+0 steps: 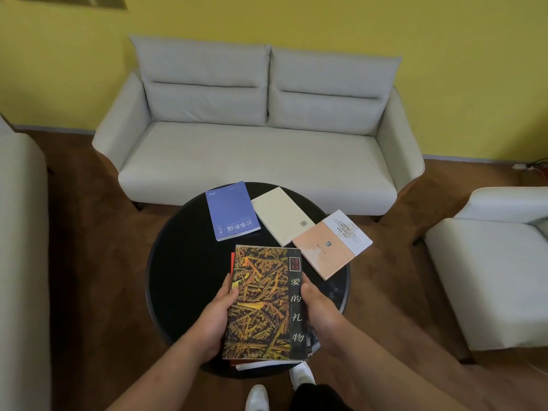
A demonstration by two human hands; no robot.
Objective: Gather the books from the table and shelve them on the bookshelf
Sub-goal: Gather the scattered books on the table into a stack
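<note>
My white shoes stand right at the near rim of the round black table, close enough that I can work over it without leaning. Just above them I hold the stack of books between both hands. My left hand is curled along its left edge with the thumb lying on the top cover, and my right hand wraps the right edge the same way, so the pile is squeezed from both sides and should not fan apart. The top book has a dark cover with gold foliage. A red edge and some pale corners poke out beneath it, so the pile is not squared up. I cannot tell whether its underside touches the table. Farther on, three more books lie flat and apart from my hands: a peach-and-white book hanging over the right rim, a cream book just beside it, and a blue book toward the far left. They are spread out singly, which I judge leaves each easy to slide onto the pile. Beyond the table stands a pale sofa against a yellow wall. The bookshelf is not in view.
</note>
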